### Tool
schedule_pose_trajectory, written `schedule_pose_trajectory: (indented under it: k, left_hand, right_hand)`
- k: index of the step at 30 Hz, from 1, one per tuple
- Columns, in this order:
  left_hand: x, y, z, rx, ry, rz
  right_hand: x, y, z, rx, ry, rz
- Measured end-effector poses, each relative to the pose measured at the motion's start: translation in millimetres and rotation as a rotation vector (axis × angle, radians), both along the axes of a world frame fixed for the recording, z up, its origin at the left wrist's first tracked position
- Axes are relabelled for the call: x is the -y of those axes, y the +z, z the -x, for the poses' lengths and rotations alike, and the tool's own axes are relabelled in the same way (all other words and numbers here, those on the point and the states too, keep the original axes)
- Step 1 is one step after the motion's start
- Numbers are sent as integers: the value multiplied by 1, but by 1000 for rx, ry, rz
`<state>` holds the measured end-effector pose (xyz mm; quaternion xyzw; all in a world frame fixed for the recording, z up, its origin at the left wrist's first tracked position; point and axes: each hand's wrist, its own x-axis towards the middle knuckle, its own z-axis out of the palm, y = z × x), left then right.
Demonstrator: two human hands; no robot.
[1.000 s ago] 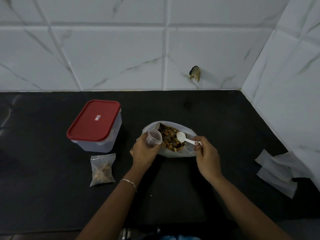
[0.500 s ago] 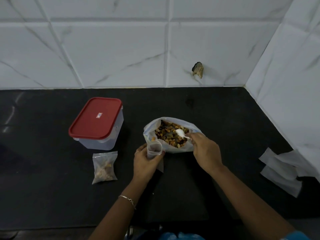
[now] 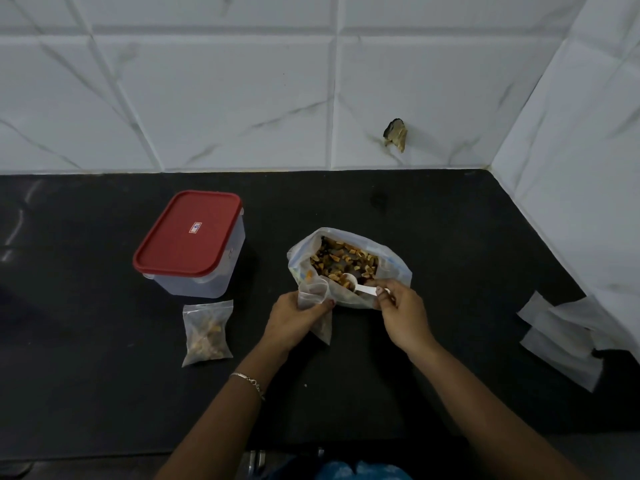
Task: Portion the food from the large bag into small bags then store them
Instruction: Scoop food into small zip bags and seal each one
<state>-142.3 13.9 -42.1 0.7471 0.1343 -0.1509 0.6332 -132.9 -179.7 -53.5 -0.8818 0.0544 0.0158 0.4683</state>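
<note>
We observe a matte black countertop (image 3: 104, 393) that runs back to a wall of large white tiles (image 3: 225, 98) with grey marble veining. A second tiled wall (image 3: 588, 168) meets it at the right, forming a corner at the rear right of the surface. One rear tile carries a dark, ragged chip (image 3: 394, 135) just above the countertop line. Lighting is dim.

We locate the large bag (image 3: 391, 265) near the middle of the countertop, its mouth open toward the camera and mixed brown and yellow food pieces (image 3: 343, 261) visible inside. The left hand (image 3: 294, 320) grips a small bag (image 3: 313, 294) with fingers curled round it, holding its mouth open and upward, touching the near left edge of the large bag. A thin bracelet (image 3: 247, 379) sits on the left wrist. The right hand (image 3: 403, 313) pinches the handle of a white spoon (image 3: 360, 288) between thumb and fingertips; the bowl of the spoon rests inside the large bag, on the food.

To the left, we find a clear container (image 3: 207, 282) closed with a red lid (image 3: 188, 233), standing well apart from the hands. Just in front of it lies a filled small bag (image 3: 207, 332), flat on the surface; we cannot tell whether it is sealed. At far right, near the side wall, several empty bags (image 3: 561, 344) lie overlapping on the countertop.
</note>
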Motion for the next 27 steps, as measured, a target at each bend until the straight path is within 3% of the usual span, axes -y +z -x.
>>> schedule_pose_trajectory:
  k: [5, 10, 16, 21, 27]
  left_hand:
    - [4, 2, 4, 21, -61, 20]
    - [7, 7, 7, 31, -137, 63]
    - [7, 10, 5, 6, -202, 61]
    - [9, 6, 12, 70, -85, 93]
    - [7, 3, 15, 205, 87, -34]
  right_hand:
    - [-2, 6, -2, -76, -12, -56]
    - [0, 12, -10, -340, -169, -457]
    - [2, 16, -20, -546, -274, -709]
    - [0, 17, -23, -570, -313, -771]
    - [4, 29, -23, -554, -294, -773]
